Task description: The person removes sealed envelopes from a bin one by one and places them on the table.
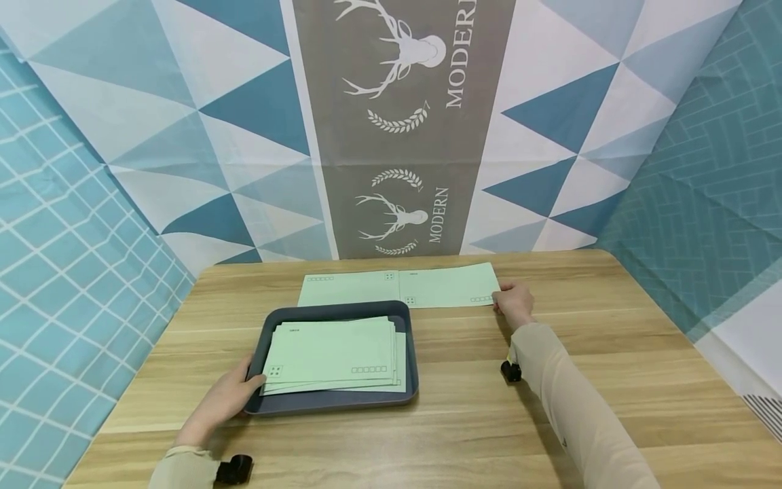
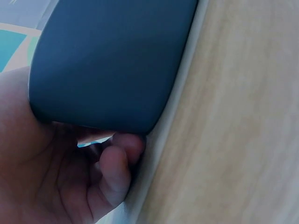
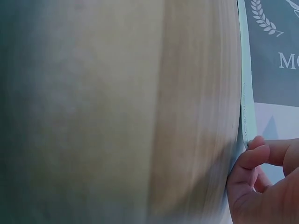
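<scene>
Lying between hands (image 1: 231, 391) (image 1: 515, 302), tray (image 1: 411, 360) gripped left, green envelope (image 1: 453, 287) pinched right.

Pale-green rectangular paper envelopes (image 1: 330, 350) bear small printed squares; the rounded rectangular tray (image 2: 112, 65) is dark grey-blue; the wood-grain tabletop (image 1: 458, 435) is streaked tan; the flat backdrop (image 1: 391, 153) at twelve o'clock has blue-and-white triangles and white deer heads on grey

On the table (image 1: 464, 407), the tray (image 1: 411, 343) sits right of my left hand (image 1: 227, 395), envelopes (image 1: 332, 350) inside; behind it, two more envelopes (image 1: 450, 288) reach my right hand (image 1: 515, 303).
</scene>
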Motion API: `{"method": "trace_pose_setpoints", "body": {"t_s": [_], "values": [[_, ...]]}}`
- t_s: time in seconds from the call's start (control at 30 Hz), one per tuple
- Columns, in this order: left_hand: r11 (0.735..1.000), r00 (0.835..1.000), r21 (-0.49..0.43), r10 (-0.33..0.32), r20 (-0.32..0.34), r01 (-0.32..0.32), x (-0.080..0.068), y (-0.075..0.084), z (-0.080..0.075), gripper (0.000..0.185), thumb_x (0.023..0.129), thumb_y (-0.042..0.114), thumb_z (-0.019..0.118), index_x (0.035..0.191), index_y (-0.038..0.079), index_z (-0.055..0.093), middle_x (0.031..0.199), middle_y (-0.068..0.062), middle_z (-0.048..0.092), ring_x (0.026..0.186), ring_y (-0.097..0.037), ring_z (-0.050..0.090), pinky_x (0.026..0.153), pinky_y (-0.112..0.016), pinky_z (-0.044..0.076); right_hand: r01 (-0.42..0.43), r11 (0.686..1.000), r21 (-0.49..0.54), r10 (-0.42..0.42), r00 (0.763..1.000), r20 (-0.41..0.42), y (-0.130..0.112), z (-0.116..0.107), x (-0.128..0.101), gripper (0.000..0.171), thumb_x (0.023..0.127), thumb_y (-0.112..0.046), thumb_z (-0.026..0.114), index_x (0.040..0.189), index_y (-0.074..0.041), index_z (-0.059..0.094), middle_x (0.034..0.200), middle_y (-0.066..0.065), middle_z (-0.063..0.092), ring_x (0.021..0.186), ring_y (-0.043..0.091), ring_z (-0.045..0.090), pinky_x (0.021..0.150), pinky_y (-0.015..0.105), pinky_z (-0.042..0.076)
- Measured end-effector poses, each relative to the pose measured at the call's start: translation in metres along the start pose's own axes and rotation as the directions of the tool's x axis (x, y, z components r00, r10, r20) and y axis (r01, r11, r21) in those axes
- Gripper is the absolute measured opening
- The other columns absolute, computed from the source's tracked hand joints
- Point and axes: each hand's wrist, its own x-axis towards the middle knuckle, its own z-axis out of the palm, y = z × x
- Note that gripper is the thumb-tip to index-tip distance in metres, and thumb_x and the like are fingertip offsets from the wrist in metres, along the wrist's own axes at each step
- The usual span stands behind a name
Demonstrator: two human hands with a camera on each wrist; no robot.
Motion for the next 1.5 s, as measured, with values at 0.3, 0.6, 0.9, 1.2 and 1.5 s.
{"method": "trace_pose_setpoints", "body": {"t_s": [0.3, 0.6, 0.9, 1.2, 1.5], "values": [[1.000, 1.000, 0.011, 0.001, -0.003, -0.001, -0.003, 0.003, 0.000, 0.056, 0.094, 0.024, 0.043, 0.138, -0.006, 0.024, 0.122, -0.033, 0.045, 0.080, -0.025, 0.055, 0.052, -0.031, 0.045, 0.023, 0.989, -0.143, -0.030, 0.998, -0.047, -0.001, 0.000, -0.003, 0.025, 0.080, -0.005, 0.057, 0.104, 0.001, 0.058, 0.065, 0.001, 0.056, 0.048, 0.009, 0.049, 0.046, 0.021, 0.040], [0.999, 1.000, 0.051, 0.014, -0.002, -0.014, -0.001, 0.004, -0.004, 0.057, 0.095, 0.026, 0.042, 0.137, -0.007, 0.025, 0.124, -0.032, 0.044, 0.089, -0.028, 0.053, 0.060, -0.031, 0.043, 0.003, 0.983, -0.181, -0.010, 0.999, -0.036, -0.004, 0.000, -0.004, 0.029, 0.083, -0.008, 0.050, 0.109, -0.002, 0.060, 0.098, 0.015, 0.060, 0.063, 0.017, 0.050, 0.051, 0.024, 0.040], [0.999, 1.000, 0.031, 0.010, -0.005, -0.010, -0.001, 0.002, -0.002, 0.056, 0.095, 0.025, 0.042, 0.138, -0.007, 0.025, 0.124, -0.033, 0.045, 0.088, -0.028, 0.053, 0.056, -0.030, 0.044, 0.077, 0.969, -0.236, -0.071, 0.997, 0.033, -0.004, -0.001, -0.007, 0.030, 0.088, -0.014, 0.045, 0.110, 0.001, 0.059, 0.096, 0.016, 0.061, 0.067, 0.017, 0.053, 0.056, 0.025, 0.042], [1.000, 1.000, 0.003, 0.006, -0.010, -0.006, -0.004, 0.003, 0.000, 0.055, 0.094, 0.023, 0.043, 0.137, -0.007, 0.025, 0.121, -0.033, 0.046, 0.081, -0.025, 0.055, 0.051, -0.031, 0.046, 0.285, 0.904, -0.319, -0.199, 0.940, 0.276, -0.018, -0.001, -0.029, 0.030, 0.092, -0.022, 0.048, 0.100, 0.003, 0.061, 0.072, 0.009, 0.058, 0.063, 0.018, 0.048, 0.060, 0.028, 0.040], [1.000, 1.000, -0.004, 0.004, -0.011, -0.004, -0.004, 0.003, 0.000, 0.055, 0.095, 0.023, 0.042, 0.137, -0.007, 0.024, 0.120, -0.033, 0.046, 0.077, -0.024, 0.055, 0.051, -0.031, 0.046, 0.406, 0.846, -0.345, -0.292, 0.895, 0.337, -0.031, 0.016, -0.059, 0.026, 0.091, -0.023, 0.050, 0.093, -0.001, 0.063, 0.069, 0.005, 0.058, 0.059, 0.015, 0.048, 0.054, 0.026, 0.037]]}}
